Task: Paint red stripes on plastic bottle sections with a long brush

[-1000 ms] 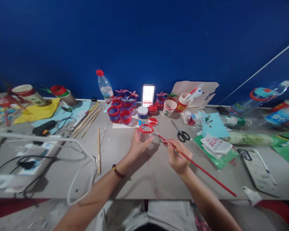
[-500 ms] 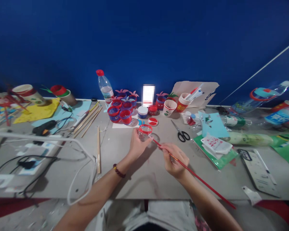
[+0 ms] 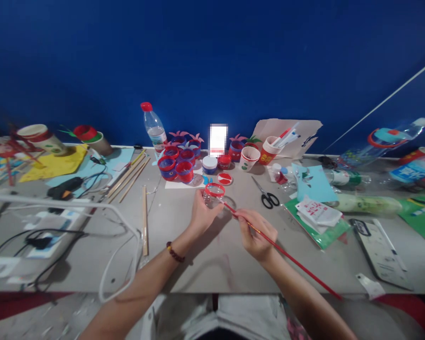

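Far left, paper cups (image 3: 42, 137) and yellow paper (image 3: 58, 163) crowd the back edge of the table (image 3: 205, 264). A glue gun (image 3: 65, 187) and black cables (image 3: 46, 236) lie in front of them, and a white tube (image 3: 92, 208) loops out to the near edge. Wooden sticks (image 3: 145, 219) lie just right of that loop, one pointing straight toward the person.

A water bottle (image 3: 153, 127) stands at the back wall, with a cluster of red-and-blue cups (image 3: 177, 165) just beside it.

Mid-table, the left hand (image 3: 202, 213) is wrapped around a small clear cup (image 3: 213, 196) with a red-painted rim, holding it upright on or just above the tabletop. The right hand (image 3: 257, 236) is pinched shut on a long red brush (image 3: 286, 255); its tip touches the cup's side below the rim, and its handle runs back and right almost to the near edge. Bare grey table lies in front of both wrists, the widest open patch here.

Scissors (image 3: 267, 198) lie just right of the brush tip, apart from it. Further right, blue and green paper (image 3: 317, 208), white packets (image 3: 318, 212), a lying bottle (image 3: 364, 204) and a phone (image 3: 377, 250) fill the surface to the right edge, the phone close to the near edge.
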A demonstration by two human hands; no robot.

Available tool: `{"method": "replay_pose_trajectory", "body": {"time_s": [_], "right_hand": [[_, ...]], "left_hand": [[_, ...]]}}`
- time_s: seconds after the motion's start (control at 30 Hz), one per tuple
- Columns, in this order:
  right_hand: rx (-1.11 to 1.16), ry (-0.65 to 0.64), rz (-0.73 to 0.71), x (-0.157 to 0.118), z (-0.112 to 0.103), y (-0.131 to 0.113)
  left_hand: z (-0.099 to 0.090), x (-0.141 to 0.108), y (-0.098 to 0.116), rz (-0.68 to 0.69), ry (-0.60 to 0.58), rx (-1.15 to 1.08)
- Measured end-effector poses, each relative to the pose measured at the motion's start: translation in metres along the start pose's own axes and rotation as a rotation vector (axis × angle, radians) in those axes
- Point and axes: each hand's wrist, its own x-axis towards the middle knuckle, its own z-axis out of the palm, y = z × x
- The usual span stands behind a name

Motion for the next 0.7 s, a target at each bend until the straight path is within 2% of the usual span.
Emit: {"method": "replay_pose_trajectory", "body": {"time_s": [0.37,0.5,0.7], "right_hand": [[-0.101,0.031,0.006,0.008,-0.005,0.002],[-0.122,0.026,0.023,0.006,-0.007,0.009],[-0.16,0.016,0.073,-0.001,-0.011,0.023]], "left_hand": [[0.001,0.0,-0.003,-0.006,-0.045,-0.14],[0.001,0.001,-0.002,-0.03,-0.07,-0.228],[-0.001,0.007,0.002,-0.012,-0.106,-0.214]]}}
